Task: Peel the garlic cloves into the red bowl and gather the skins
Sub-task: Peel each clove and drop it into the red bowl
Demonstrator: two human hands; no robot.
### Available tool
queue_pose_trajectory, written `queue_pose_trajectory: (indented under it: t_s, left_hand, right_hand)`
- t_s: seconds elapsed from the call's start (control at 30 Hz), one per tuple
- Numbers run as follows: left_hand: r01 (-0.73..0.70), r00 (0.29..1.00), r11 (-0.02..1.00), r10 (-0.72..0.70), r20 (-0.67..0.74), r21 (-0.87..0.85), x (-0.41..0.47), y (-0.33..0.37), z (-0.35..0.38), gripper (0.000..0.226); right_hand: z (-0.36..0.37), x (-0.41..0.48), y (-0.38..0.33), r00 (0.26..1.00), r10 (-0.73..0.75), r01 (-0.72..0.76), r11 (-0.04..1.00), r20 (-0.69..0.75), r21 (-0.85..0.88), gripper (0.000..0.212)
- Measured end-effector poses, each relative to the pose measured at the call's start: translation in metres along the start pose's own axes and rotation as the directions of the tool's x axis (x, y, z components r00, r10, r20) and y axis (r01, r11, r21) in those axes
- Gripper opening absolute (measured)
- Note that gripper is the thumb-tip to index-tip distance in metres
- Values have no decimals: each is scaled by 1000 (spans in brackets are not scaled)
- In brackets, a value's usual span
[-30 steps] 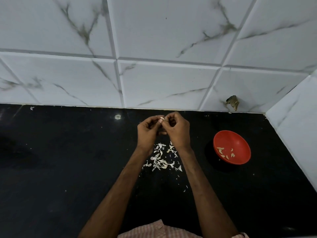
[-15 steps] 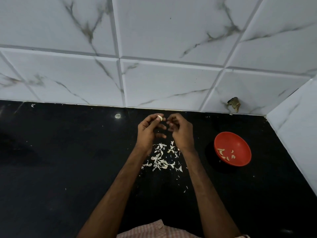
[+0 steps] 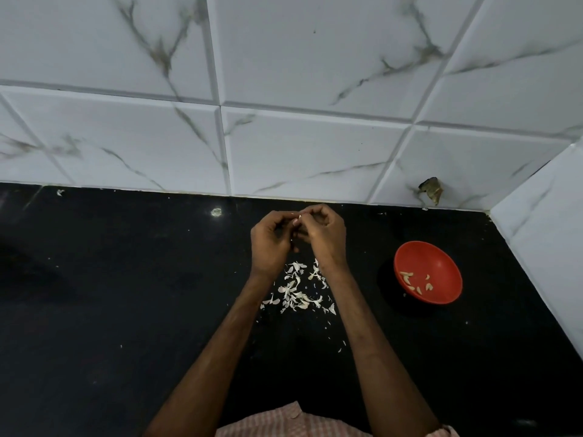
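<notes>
My left hand [image 3: 271, 241] and my right hand [image 3: 325, 238] meet fingertip to fingertip above the black counter, close to the back wall. Between their fingertips they pinch a small pale garlic clove [image 3: 299, 217], mostly hidden by the fingers. Below the hands, between my wrists, lies a loose pile of white garlic skins [image 3: 298, 290]. The red bowl [image 3: 441, 263] stands on the counter to the right of my right hand and holds several peeled cloves [image 3: 416, 282].
The black counter [image 3: 110, 294] runs left and toward me, with stray skin flecks [image 3: 342, 345] near my right forearm. White marbled tile wall [image 3: 299, 146] stands behind; a second tiled wall [image 3: 542, 247] closes the right side beyond the bowl.
The hands were joined, drew slightly apart half a second ago with the clove at the left fingertips, and have now come together again on it.
</notes>
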State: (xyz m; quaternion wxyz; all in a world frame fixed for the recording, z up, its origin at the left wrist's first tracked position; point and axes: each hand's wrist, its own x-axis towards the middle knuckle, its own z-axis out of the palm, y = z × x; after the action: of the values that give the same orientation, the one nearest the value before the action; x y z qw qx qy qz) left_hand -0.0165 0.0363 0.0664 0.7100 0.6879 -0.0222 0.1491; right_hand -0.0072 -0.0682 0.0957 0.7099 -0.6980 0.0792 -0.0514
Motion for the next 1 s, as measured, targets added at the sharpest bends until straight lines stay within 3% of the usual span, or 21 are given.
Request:
queue_pose_trajectory:
  t_s: [0.47,0.83,1.0]
  left_hand:
    - [170,984,967,-155,91,-189,7,8,-4,11]
    - [286,945,936,-241,222,-203,11,17,-15,10]
    - [310,938,928,-263,224,-205,10,13,-19,11]
  right_hand:
    - [-7,0,-4,992,56,-73,985,118,154,14]
    - [-23,5,1,960,-194,215,973,203,-83,11]
    - [-23,6,4,956,-222,250,959,194,-133,11]
